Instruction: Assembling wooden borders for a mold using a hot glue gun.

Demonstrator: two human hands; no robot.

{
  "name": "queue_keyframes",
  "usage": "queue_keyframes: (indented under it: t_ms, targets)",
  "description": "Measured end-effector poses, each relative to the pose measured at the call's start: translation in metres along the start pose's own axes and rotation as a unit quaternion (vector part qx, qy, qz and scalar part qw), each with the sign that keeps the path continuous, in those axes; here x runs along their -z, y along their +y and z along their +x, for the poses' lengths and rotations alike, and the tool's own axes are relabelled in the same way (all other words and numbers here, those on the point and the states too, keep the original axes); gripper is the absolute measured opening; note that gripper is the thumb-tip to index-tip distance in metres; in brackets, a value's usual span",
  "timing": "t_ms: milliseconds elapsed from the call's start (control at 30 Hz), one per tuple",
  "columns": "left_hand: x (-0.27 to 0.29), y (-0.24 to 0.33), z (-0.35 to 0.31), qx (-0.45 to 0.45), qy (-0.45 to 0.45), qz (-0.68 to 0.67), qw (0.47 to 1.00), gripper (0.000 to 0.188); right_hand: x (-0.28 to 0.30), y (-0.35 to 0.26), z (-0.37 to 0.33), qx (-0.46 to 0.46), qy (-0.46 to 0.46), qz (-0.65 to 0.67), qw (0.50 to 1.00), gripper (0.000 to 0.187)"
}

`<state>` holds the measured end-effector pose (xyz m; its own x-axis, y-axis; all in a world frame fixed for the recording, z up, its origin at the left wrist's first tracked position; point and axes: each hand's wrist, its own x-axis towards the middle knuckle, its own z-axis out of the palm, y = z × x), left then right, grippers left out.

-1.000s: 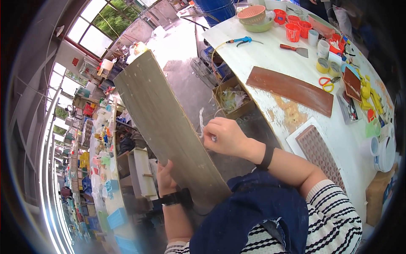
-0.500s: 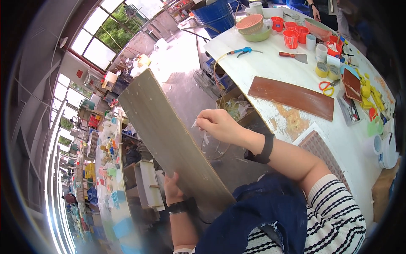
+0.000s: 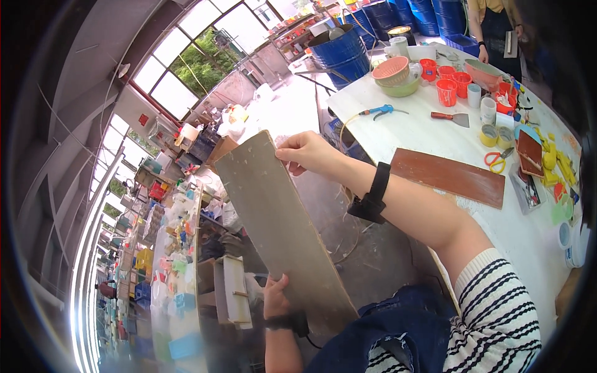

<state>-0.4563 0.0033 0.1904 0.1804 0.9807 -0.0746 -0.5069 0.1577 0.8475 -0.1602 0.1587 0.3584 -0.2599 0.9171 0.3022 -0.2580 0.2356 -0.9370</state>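
Observation:
A long grey-brown board (image 3: 277, 233) is tilted in front of me, its near end by my dark blue apron (image 3: 379, 336). Its edges look rough and pale, and whitish specks dot its face. My left hand (image 3: 277, 299) grips the board's left edge low down, thumb over the face and the other fingers hidden beneath. Near the far right corner, my right hand (image 3: 309, 153) is closed in a pinch, thumb and index fingertips touching the board's edge. Anything held between those fingertips is too small to make out.
On the white table (image 3: 429, 133) at right lie a reddish-brown board (image 3: 451, 177), a scraper (image 3: 451, 118), scissors (image 3: 495, 161), a blue air gun (image 3: 379, 110) and several red cups (image 3: 446, 93). A cluttered bench (image 3: 177, 298) runs along the left. Another person (image 3: 494, 37) stands far right.
My right hand has moved from beside the board's middle, where it pinched whitish scraps, to the board's far right edge. Those scraps no longer show. The view has shifted; my left hand keeps its grip.

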Motion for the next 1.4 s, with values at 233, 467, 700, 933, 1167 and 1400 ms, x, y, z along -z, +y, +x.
queue_keyframes:
  t_ms: [233, 467, 700, 933, 1167, 1400]
  targets:
    - [-0.028, 0.008, -0.010, -0.007, 0.032, 0.015, 0.999, 0.043, -0.004, 0.004, 0.007, 0.023, 0.010, -0.006, 1.000, 0.018]
    - [-0.033, 0.007, -0.011, -0.013, 0.019, 0.009, 1.000, 0.043, -0.009, 0.010, 0.003, 0.229, 0.131, -0.298, 0.918, 0.020]
    - [-0.039, 0.009, -0.012, -0.022, 0.017, 0.015, 1.000, 0.045, -0.011, 0.007, -0.006, 0.170, 0.135, -0.190, 0.957, 0.019]
    - [-0.037, 0.010, -0.010, -0.011, -0.002, 0.028, 1.000, 0.044, 0.006, 0.012, -0.006, 0.041, 0.036, 0.296, 0.954, 0.011]
    - [-0.033, 0.005, -0.007, -0.009, 0.024, 0.009, 1.000, 0.040, 0.023, 0.006, -0.006, 0.052, 0.060, 0.241, 0.967, 0.009]
    - [-0.022, 0.015, -0.014, -0.002, 0.011, -0.007, 1.000, 0.043, -0.026, 0.004, 0.019, 0.019, 0.016, 0.109, 0.994, 0.025]
